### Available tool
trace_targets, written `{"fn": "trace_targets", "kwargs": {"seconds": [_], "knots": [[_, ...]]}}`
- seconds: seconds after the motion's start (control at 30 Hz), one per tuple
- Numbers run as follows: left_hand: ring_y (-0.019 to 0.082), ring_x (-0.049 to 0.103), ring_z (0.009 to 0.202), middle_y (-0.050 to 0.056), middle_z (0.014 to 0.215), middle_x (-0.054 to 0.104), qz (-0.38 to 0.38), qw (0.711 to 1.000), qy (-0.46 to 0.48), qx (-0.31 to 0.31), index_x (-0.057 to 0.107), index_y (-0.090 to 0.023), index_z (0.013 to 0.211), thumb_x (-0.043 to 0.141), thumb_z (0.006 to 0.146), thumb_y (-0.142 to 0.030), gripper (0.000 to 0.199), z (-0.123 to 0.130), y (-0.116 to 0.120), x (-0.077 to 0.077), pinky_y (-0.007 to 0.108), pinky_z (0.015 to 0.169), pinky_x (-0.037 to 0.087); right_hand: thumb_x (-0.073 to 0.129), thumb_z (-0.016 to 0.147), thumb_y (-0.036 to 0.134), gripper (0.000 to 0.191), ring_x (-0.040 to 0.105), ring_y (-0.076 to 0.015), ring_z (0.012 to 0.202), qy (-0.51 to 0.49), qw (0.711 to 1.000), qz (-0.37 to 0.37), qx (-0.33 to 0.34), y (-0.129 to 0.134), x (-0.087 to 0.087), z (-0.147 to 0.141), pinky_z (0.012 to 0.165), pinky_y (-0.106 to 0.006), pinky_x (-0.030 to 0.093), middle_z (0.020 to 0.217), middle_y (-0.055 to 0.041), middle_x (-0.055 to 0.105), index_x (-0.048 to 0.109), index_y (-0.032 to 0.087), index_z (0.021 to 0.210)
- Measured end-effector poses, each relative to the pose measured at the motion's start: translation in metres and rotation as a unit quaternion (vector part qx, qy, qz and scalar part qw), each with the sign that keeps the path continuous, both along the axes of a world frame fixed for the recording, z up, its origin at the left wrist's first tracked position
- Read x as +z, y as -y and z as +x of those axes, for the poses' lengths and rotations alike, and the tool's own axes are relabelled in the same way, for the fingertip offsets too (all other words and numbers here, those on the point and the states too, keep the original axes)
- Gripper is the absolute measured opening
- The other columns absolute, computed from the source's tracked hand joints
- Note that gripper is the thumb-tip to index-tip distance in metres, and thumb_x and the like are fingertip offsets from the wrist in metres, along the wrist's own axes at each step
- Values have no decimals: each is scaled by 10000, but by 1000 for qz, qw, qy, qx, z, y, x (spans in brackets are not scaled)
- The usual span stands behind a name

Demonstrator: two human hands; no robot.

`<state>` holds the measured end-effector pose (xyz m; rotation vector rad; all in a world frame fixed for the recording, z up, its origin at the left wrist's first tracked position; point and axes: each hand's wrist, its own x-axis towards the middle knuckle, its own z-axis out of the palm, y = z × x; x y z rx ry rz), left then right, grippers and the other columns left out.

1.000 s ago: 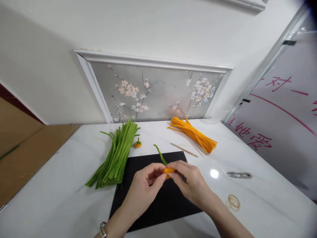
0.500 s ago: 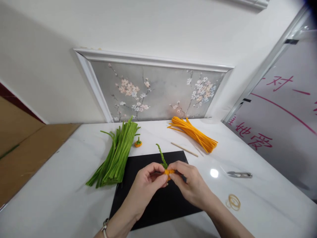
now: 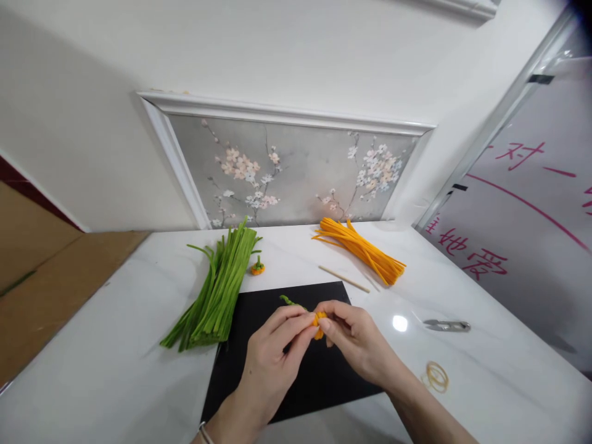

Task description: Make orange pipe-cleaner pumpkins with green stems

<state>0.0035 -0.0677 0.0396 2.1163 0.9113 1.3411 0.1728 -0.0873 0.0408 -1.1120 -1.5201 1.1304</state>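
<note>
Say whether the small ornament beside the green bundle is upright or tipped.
Upright: the ornament sits on the table with its green stalk pointing up.

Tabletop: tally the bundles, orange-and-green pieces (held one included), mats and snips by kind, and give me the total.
Bundles: 2, green bundle and orange bundle
Pieces: 2, held piece and loose piece
Mats: 1, black mat
Snips: 1, metal snips
Total: 6
</note>
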Motion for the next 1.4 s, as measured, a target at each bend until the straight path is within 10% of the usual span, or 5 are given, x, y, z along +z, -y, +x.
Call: {"fn": "trace_targets", "kwargs": {"seconds": [0.27,0.5,1.0,1.27,1.4], "knots": [[150,654,777,29,917,691,-403,898,170,-50,689,-202,930,676,812,-304,157,5,-1,4,249,711,565,532,912,375,274,550,-109,640,-44,999,-6,-30,-4,-8,-3,567,-221,479,833,-21,633,563,195,1117],[144,648,839,46,931,687,-553,785,267,-83,695,-172,947,707,797,-333,221,1,-5,7,209,698,557,513,910,363,218,549,-100,576,-40,997,-15,-64,-9,-13,-1,556,-228,486,743,0,612,601,183,994],[155,653,921,61,952,708,-560,762,317,-74,722,-160,912,689,821,-267,145,6,-5,10,213,821,549,567,868,368,232,580,-117,655,-65,997,-30,-41,-7,-3,-3,587,-234,499,817,-25,636,603,163,970],[145,638,797,35,863,689,-506,849,121,-93,708,-163,907,731,763,-360,245,-1,-9,3,251,752,549,586,826,175,76,561,-139,688,148,987,59,-28,-5,-3,1,630,-265,437,767,-2,625,651,210,808],[123,626,779,15,838,650,-557,802,175,-127,688,-152,825,743,754,-346,214,-2,-16,-7,248,763,536,644,780,191,137,603,-160,745,80,996,25,-37,-10,-11,2,690,-289,477,813,-5,657,663,229,910]]}}
